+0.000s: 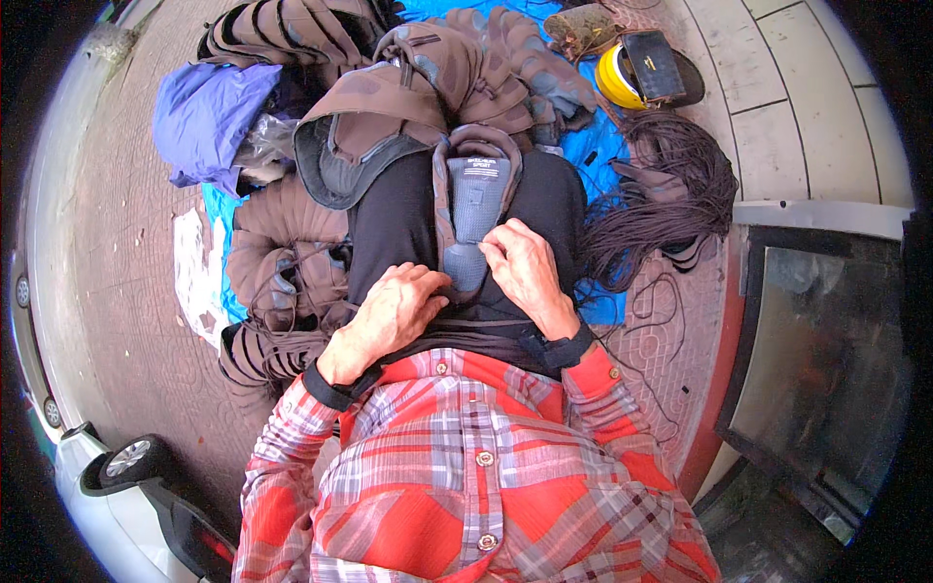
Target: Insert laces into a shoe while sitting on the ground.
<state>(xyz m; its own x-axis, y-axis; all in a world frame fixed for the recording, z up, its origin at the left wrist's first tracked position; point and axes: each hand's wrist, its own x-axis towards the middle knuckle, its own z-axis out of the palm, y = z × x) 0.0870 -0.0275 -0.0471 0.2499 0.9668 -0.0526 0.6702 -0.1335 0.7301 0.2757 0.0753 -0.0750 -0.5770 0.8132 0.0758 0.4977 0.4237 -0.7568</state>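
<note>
A brown quilted jacket [389,117] lies spread open on my lap, its black lining [389,228] facing up and a grey padded strip [474,209] running down its middle. My left hand [389,316] rests flat on the lining beside the lower end of the strip, fingers slightly curled. My right hand [523,270] pinches the strip's right edge near its lower end. Red plaid sleeves with black cuffs cover both forearms.
More brown quilted garments [282,262] are piled on a blue tarp [593,146] on brick paving. A purple bag [209,117] lies far left, a tangle of dark cord [671,194] at right, a yellow helmet [617,78] beyond. A vehicle wheel [131,459] shows lower left.
</note>
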